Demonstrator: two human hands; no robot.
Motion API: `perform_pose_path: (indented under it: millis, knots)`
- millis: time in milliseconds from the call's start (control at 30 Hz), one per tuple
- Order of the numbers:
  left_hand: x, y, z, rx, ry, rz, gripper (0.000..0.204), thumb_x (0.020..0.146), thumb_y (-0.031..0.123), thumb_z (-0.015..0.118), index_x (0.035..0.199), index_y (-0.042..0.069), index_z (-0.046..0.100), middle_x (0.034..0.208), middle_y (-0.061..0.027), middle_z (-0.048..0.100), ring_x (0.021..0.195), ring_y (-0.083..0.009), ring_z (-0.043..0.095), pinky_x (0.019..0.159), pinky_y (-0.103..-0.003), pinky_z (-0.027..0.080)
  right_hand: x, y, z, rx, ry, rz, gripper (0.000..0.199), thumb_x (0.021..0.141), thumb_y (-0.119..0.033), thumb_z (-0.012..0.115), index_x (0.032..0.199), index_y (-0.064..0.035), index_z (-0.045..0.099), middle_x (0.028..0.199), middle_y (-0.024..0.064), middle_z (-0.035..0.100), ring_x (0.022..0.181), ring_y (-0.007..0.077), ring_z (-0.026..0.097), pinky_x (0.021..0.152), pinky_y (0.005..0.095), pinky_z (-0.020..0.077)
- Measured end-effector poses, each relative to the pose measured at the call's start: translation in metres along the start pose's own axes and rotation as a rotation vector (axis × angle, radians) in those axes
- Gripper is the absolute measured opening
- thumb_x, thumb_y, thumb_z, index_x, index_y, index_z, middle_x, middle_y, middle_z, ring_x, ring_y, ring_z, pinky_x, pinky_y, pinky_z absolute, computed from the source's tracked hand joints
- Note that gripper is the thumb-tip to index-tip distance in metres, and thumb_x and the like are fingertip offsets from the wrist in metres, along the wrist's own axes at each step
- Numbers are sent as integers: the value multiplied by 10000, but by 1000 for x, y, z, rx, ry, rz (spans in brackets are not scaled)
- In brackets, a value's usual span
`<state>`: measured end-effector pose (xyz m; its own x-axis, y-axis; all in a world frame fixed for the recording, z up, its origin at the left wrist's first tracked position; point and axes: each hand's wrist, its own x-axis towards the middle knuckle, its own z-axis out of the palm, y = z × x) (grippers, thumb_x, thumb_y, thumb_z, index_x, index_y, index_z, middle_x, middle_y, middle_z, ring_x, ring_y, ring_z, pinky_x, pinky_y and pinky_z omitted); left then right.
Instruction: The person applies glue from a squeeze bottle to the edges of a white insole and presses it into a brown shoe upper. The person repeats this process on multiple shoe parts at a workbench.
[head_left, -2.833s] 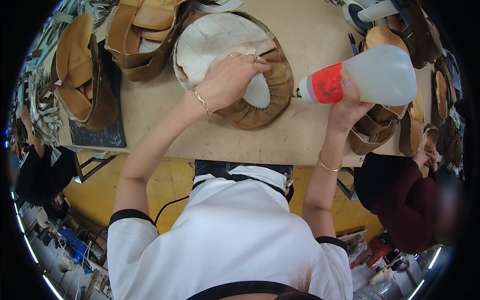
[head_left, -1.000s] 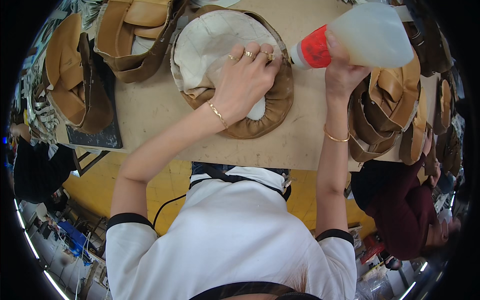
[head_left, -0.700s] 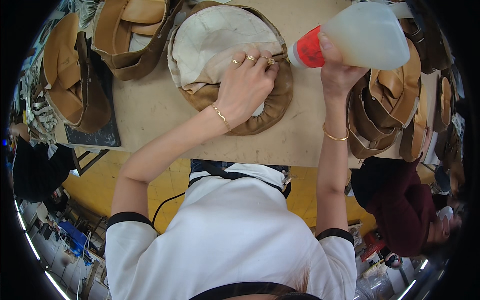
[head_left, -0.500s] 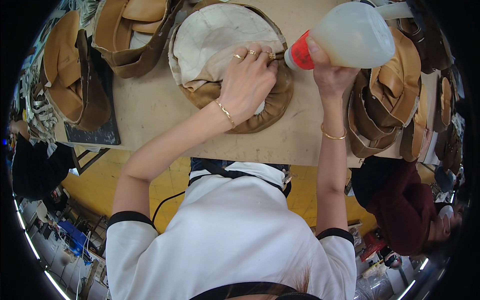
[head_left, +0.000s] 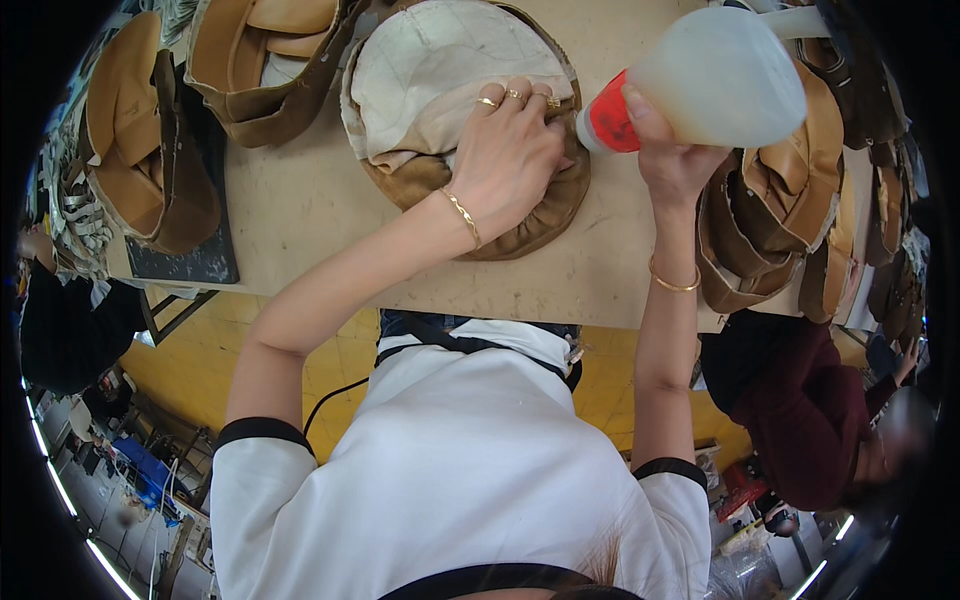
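Observation:
A rounded, gathered brown leather piece with a cream lining (head_left: 450,60) lies on the table in front of me, lining side up. My left hand (head_left: 512,165) is closed over its right part, fingers bent onto the lining near the brown rim; the fingertips are partly hidden. In my right hand (head_left: 680,160) is a translucent squeeze bottle (head_left: 725,75) with a red band at its neck, its base toward the upper right. The bottle is tilted, its pale tip pointing left toward the piece's right edge. A narrow gap seems to separate tip and rim.
Brown leather pieces with tan insides stand at the far left (head_left: 150,170), upper left (head_left: 265,110) and right (head_left: 775,200) of the table (head_left: 590,290). A dark board (head_left: 195,262) lies under the left one. Another person in a maroon top (head_left: 810,430) is at the lower right.
The bottle in my right hand has shifted a little to the right and its tip slightly toward me. My left hand has moved slightly right on the lining.

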<state>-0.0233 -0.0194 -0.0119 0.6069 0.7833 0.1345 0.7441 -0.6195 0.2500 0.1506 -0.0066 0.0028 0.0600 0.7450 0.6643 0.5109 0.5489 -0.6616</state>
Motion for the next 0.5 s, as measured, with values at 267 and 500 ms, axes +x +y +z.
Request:
perform_pose_path:
  millis: [267, 500]
  knots:
    - [-1, -4, 0, -114, 34, 32, 246, 704, 285, 683, 795, 58, 652, 954, -140, 565, 1008, -278, 481, 859, -385, 347, -18, -7, -9, -84, 1, 107, 310, 660, -200, 787, 883, -32, 652, 821, 42, 662, 728, 178, 632, 693, 299, 496]
    - [0, -2, -2, -114, 15, 48, 263, 648, 295, 731, 711, 48, 666, 965, -136, 582, 1043, -279, 474, 876, -379, 343, -35, -15, -15, -76, -61, 163, 344, 636, -197, 800, 895, -31, 646, 845, 56, 660, 774, 194, 635, 717, 315, 494]
